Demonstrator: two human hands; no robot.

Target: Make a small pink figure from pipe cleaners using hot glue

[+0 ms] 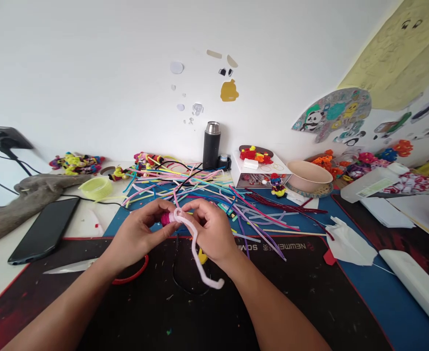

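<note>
Fingers of the left hand (pixel 145 231) pinch a magenta-and-pink piece (pixel 168 218) near the centre of the frame — the right hand (pixel 212 229) grips beside it, where pale pipe cleaner (pixel 197 256) loops and hangs down.

at fingers (pixel 164 235): lt-pink stem (pixel 197 253), magenta coil (pixel 166 219) | beyond fingers: multicol. stems (pixel 156 183), blk flask (pixel 210 150) w/ silver top | under: blk mat (pixel 134 317), red edge
</note>
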